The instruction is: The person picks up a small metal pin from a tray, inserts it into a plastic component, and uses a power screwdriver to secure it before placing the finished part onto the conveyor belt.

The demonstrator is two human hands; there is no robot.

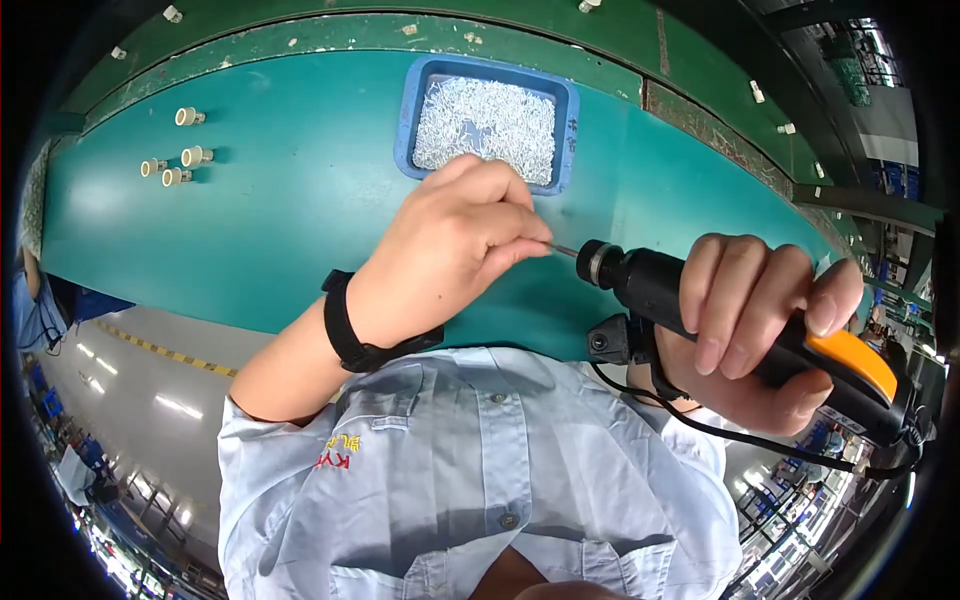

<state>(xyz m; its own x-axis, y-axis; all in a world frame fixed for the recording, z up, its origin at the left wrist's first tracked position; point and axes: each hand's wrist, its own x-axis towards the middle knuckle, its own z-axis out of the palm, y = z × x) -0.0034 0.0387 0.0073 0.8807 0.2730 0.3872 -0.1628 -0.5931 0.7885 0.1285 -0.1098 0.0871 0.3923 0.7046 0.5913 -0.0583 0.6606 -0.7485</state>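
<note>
showing four cream cylindrical fittings (196,156) resting on the green work surface (300,180) at upper left. curling the left hand (450,230) at centre, just below a blue tray (404,135) of small silvery pieces (500,110), pinching its fingertips (538,236) together at the tip of a thin bit (565,250), hiding anything between them. wrapping the right hand (745,315) closed around the black-and-orange power screwdriver (645,283) at right of the frame.

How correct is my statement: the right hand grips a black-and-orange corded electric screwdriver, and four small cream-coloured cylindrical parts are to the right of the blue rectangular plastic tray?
The side is wrong: the head view shows the four cream-coloured parts to the left of the blue tray. The right hand does grip the electric screwdriver.
</note>
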